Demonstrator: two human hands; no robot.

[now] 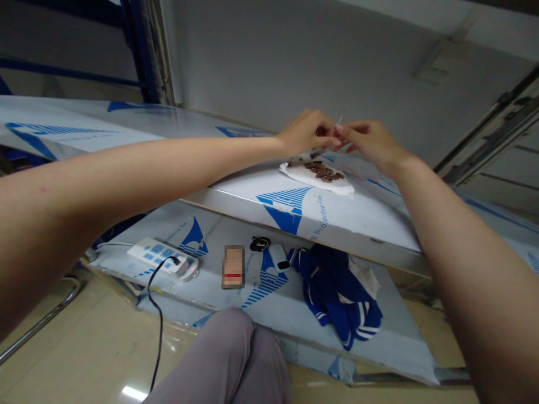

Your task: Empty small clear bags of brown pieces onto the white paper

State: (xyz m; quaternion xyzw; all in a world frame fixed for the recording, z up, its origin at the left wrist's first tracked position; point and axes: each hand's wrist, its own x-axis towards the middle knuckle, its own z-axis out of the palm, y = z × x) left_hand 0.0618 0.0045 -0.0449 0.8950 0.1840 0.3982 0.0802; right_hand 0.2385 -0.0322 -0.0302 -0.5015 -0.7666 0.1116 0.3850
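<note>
My left hand point(306, 132) and my right hand point(373, 141) meet above the upper film-covered board, fingers closed and fingertips nearly touching. Between them shows a small pale, thin tip point(339, 120); what it belongs to is too small to make out. Just below the hands lies a white tissue-like sheet point(290, 170) with several small brown flat pieces point(324, 171) on it. Beneath my left hand, at the sheet's back edge, something clear and crumpled with dark spots point(301, 159) is partly hidden by the fingers.
The lower board holds a white power strip point(154, 252) with a black cable point(155, 303), a blurred-out rectangular item point(233, 267), a small black item point(259, 243), a white-and-black device point(279, 258) and blue cloth point(332, 286). My knees point(236, 336) press close to its front. A wall point(269, 62) rises behind.
</note>
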